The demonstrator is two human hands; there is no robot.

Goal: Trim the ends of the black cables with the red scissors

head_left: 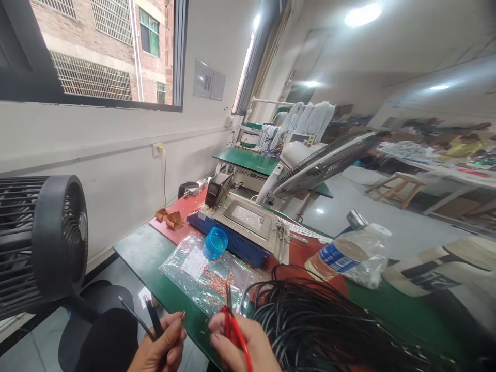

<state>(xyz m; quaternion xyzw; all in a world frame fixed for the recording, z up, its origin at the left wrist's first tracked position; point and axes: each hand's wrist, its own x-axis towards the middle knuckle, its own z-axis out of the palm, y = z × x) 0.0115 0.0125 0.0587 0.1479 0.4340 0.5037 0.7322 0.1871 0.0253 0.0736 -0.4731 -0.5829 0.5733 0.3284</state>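
"What's in the left hand?"

"The left hand (165, 342), at seven o'clock of the view, is closed around dark cable ends (155, 319). Thumb and finger pinch a small reddish tip (183, 314), too tiny to identify."

"And the right?"

"The right hand (248, 341), at six o'clock, grips red-handled pliers (242, 336), nose pointing towards twelve. I can't tell whether their jaws meet."

"What lies around them?"

"Small orange-red pieces (219, 281) are scattered on a clear plastic bag (176, 266), at eleven o'clock from the right hand. A blue plastic cup (215, 245) stands at the bag's far side, just beside a blue-based machine (232, 243)."

"The big black tangle?"

"A heap of black cables (306, 315), at five o'clock of the view, on the green tabletop (149, 258). Beyond it, at four, sits a blue-labelled plastic bottle (339, 256)."

"Any fan?"

"A black fan (58, 243), near nine o'clock."
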